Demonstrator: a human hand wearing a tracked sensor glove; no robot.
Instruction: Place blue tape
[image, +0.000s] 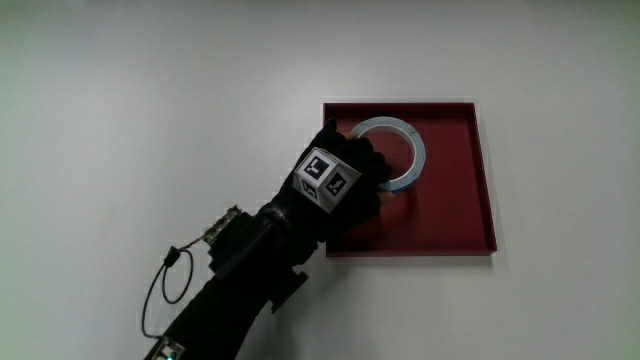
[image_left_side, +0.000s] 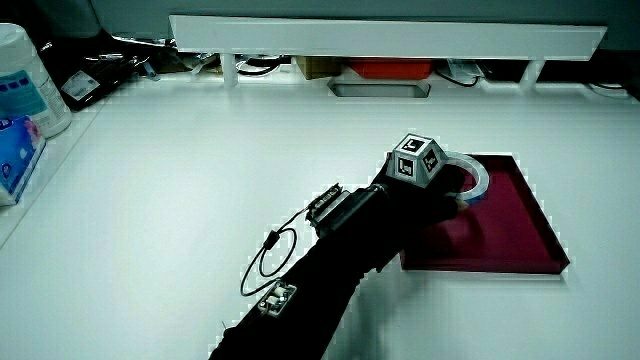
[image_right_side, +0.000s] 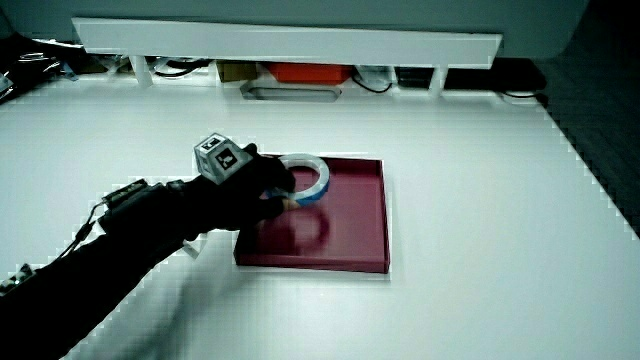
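Observation:
The blue tape (image: 417, 152) is a pale blue ring with a white inner face. The gloved hand (image: 350, 172) is shut on the side of the ring nearest the person. It holds the ring over the dark red tray (image: 450, 205), in the tray corner farthest from the person. In both side views the tape (image_left_side: 481, 178) (image_right_side: 323, 180) is tilted and seems slightly above the tray floor (image_left_side: 500, 235) (image_right_side: 350, 220); whether it touches cannot be told. The hand (image_left_side: 440, 190) (image_right_side: 262, 186) carries a patterned cube on its back, and the fingertips are hidden under the ring.
A low white partition (image_left_side: 390, 35) runs along the table edge farthest from the person, with clutter under it. White and blue containers (image_left_side: 20, 90) stand at the table's edge. A thin cable loop (image: 165, 290) hangs from the forearm.

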